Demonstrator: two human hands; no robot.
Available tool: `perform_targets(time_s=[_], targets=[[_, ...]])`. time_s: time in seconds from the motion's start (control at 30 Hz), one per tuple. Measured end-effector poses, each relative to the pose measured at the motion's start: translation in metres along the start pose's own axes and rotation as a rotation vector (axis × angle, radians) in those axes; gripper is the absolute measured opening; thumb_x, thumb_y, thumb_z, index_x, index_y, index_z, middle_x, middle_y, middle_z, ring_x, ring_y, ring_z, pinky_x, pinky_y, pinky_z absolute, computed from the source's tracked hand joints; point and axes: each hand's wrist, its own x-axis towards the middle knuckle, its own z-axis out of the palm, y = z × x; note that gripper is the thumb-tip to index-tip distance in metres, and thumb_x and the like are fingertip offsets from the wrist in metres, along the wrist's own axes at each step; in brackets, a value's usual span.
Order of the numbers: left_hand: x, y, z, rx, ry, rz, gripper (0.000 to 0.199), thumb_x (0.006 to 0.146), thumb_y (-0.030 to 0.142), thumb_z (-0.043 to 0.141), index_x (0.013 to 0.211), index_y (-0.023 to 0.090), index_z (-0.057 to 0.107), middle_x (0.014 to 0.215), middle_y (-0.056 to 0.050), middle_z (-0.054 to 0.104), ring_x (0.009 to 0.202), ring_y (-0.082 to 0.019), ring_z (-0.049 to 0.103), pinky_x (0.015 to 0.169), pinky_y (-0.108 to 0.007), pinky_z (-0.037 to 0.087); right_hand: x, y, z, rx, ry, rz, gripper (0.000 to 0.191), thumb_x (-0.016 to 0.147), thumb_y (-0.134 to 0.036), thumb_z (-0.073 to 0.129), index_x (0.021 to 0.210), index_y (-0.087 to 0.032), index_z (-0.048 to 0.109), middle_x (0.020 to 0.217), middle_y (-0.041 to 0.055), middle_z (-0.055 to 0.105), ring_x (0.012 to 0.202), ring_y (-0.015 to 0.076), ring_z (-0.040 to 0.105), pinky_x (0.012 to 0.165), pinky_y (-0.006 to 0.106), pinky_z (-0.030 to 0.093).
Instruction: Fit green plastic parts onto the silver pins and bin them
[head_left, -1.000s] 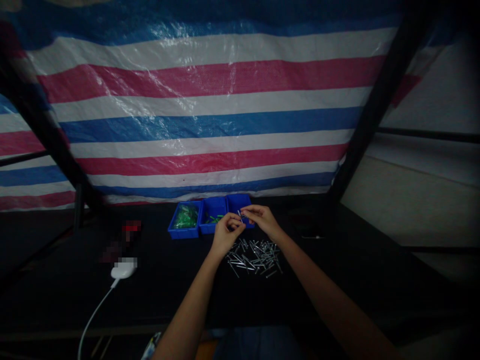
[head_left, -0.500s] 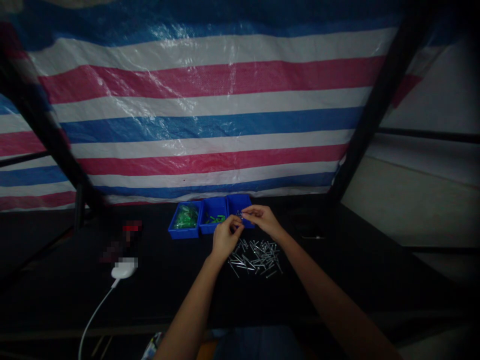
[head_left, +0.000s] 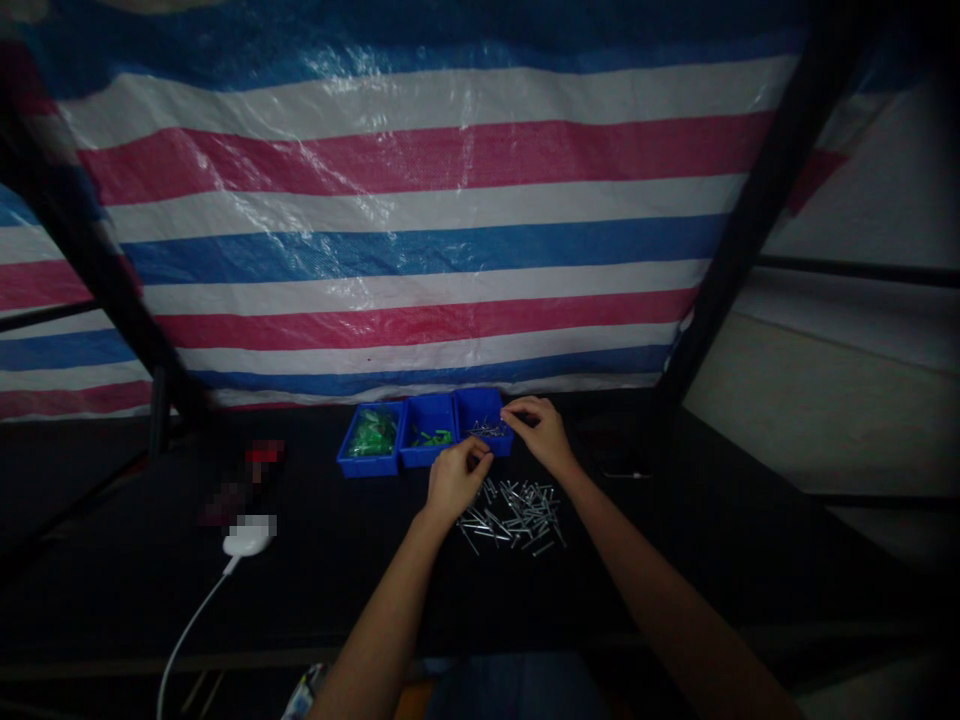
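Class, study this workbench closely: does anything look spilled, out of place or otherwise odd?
A heap of loose metal pins lies scattered on the black tabletop, just in front of the blue plastic bins. They look odd because they sit outside the bins, as if spilled.

Here's the scene: a red, white and blue striped plastic tarpaulin [head_left: 420, 240] hanging behind a black table [head_left: 150, 590], dark metal frame posts [head_left: 757, 210] slanting across it, a pale wall [head_left: 825, 400] right, light dim.

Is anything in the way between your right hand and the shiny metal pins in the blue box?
Nothing visible is in the way. The right hand reaches over the edge of the rightmost blue bin, right beside the metal pins. The left hand is off to the side, in front of the bins.
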Motion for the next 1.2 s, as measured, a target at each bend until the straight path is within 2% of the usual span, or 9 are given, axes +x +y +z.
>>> perform_targets(time_s=[0.23, 0.8, 1.2], targets=[[-0.003, 0.004, 0.002, 0.065, -0.080, 0.058, 0.012, 0.078, 0.025, 0.049, 0.079, 0.021, 0.061, 0.074, 0.000, 0.064, 0.064, -0.013, 0.055, 0.058, -0.021, 0.036, 0.000, 0.016, 0.009, -0.080, -0.001, -0.030, 0.014, 0.071, -0.035, 0.061, 0.076, -0.025, 0.070, 0.090, 0.0050, 0.066, 0.089, 0.0218, 0.055, 0.086, 0.040, 0.033], [-0.005, 0.003, 0.003, 0.115, -0.118, 0.072, 0.014, 0.079, 0.025, 0.047, 0.082, 0.021, 0.060, 0.074, 0.001, 0.063, 0.064, -0.013, 0.055, 0.057, -0.021, 0.035, 0.005, 0.039, 0.023, -0.099, -0.045, -0.008, 0.016, 0.069, -0.037, 0.062, 0.077, -0.026, 0.070, 0.095, 0.0038, 0.065, 0.094, 0.0220, 0.055, 0.089, 0.040, 0.031], [-0.005, 0.003, 0.003, 0.176, -0.165, 0.070, 0.013, 0.080, 0.025, 0.046, 0.085, 0.021, 0.058, 0.078, 0.002, 0.064, 0.068, -0.012, 0.056, 0.059, -0.020, 0.037, 0.000, 0.029, 0.027, -0.196, -0.087, -0.015, 0.010, 0.068, -0.033, 0.063, 0.072, -0.027, 0.071, 0.097, 0.0027, 0.064, 0.100, 0.0228, 0.047, 0.089, 0.039, 0.030]])
